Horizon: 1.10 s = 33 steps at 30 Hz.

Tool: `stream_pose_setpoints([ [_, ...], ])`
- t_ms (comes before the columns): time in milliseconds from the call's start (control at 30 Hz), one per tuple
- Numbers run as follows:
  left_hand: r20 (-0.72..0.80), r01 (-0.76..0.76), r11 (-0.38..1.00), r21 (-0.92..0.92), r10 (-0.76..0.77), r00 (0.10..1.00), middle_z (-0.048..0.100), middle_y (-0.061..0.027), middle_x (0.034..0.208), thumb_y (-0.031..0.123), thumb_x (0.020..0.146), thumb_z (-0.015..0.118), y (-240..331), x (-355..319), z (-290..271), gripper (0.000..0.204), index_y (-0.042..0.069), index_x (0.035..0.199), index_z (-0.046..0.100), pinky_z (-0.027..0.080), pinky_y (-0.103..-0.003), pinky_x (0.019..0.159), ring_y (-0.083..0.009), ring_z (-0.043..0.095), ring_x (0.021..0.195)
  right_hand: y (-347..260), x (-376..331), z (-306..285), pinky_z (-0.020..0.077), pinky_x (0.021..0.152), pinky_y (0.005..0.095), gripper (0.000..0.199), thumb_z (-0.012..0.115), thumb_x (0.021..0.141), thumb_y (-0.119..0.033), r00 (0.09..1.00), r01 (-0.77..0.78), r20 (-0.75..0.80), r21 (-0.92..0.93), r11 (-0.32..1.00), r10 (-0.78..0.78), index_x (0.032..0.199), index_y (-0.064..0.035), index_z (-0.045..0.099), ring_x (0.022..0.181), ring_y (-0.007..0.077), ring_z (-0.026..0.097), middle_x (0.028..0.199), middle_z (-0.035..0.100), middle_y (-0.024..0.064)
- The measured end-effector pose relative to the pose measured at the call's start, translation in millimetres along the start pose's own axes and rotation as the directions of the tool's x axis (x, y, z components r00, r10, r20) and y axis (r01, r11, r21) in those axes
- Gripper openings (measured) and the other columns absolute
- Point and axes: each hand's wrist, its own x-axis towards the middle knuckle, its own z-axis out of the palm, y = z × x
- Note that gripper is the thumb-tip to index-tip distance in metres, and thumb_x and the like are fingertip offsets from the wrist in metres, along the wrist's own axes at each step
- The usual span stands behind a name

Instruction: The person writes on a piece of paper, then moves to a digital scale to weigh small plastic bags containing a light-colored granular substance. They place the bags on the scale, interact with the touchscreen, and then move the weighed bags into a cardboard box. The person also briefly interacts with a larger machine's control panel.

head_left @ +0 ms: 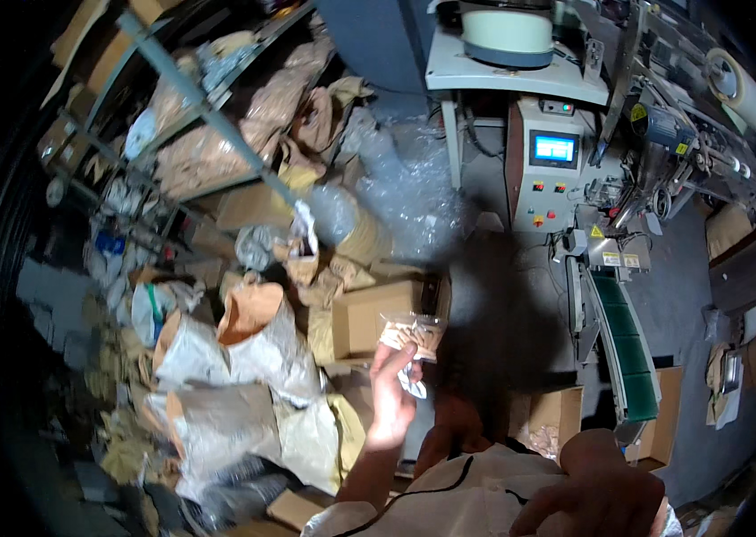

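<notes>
My left hand is raised and closed around the lower edge of a small clear plastic packet. Short, pale tan peg-shaped pieces show through the film, brightly lit. A white, crumpled end of the packet hangs below my fingers. Low on the right, close to my white shirt, is my right hand in shade. Its fingers bend down toward the shirt and are partly hidden, so whether it holds anything does not show. A dark skin-toned shape beside my left forearm is too shaded to make out.
An open cardboard box lies just behind the packet. To the right stands a packing machine with a lit screen and green conveyor, above another carton with small pieces. Large white sacks and loaded shelves crowd the left.
</notes>
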Motion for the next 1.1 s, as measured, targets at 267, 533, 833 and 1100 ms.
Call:
stream_pose_setpoints([
  [267,0.199,0.245,0.953,0.176,-0.279,0.94,0.065,-0.0003,0.09,0.011,0.089,0.066,-41.6,198.7,37.8,0.02,0.009,0.109,0.062,0.042,-0.023,0.058,-0.0061,0.054,0.069,35.2,-0.8,-184.3,0.0378,0.089,0.0673,0.026,0.066,0.092,-0.028,0.977,-0.13,-0.152,0.131,0.983,0.15,0.077,-0.007,0.069,0.068,0.024,0.062,0.072,0.064,0.0049],
  [533,0.049,0.305,0.906,0.295,-0.333,0.942,0.06,-0.0024,0.079,0.011,0.094,0.064,-103.0,330.5,56.4,0.01,0.007,0.102,0.059,0.041,-0.029,0.055,-0.0124,0.053,0.065,77.3,-94.5,-401.3,0.0515,0.073,0.0432,0.023,0.065,0.089,-0.021,0.805,-0.441,-0.487,-0.107,0.891,0.34,0.082,0.0005,0.063,0.073,0.0209,0.061,0.079,0.062,0.0105],
  [833,-0.058,0.399,0.823,0.405,-0.412,0.909,0.064,-0.006,0.076,0.04,0.087,0.071,-207.6,420.6,86.6,0.036,0.004,0.088,0.067,0.044,-0.027,0.053,-0.0144,0.059,0.062,48.8,-391.0,-695.9,0.0538,0.073,0.0341,0.024,0.061,0.096,-0.024,0.235,-0.937,-0.911,-0.119,-0.328,-0.34,0.109,-0.0072,0.072,0.078,0.0236,0.071,0.089,0.072,0.0153],
  [1100,-0.237,0.546,0.741,0.391,-0.492,0.837,0.065,-0.0061,0.078,0.036,0.087,0.071,-268.0,454.1,100.1,0.032,0.005,0.092,0.066,0.045,-0.027,0.053,-0.0151,0.06,0.063,11.4,-448.5,-760.9,0.056,0.075,0.0401,0.027,0.06,0.095,-0.023,0.343,-0.832,-0.836,-0.059,-0.551,-0.428,0.12,-0.0188,0.071,0.089,0.0353,0.069,0.106,0.071,0.0147],
])
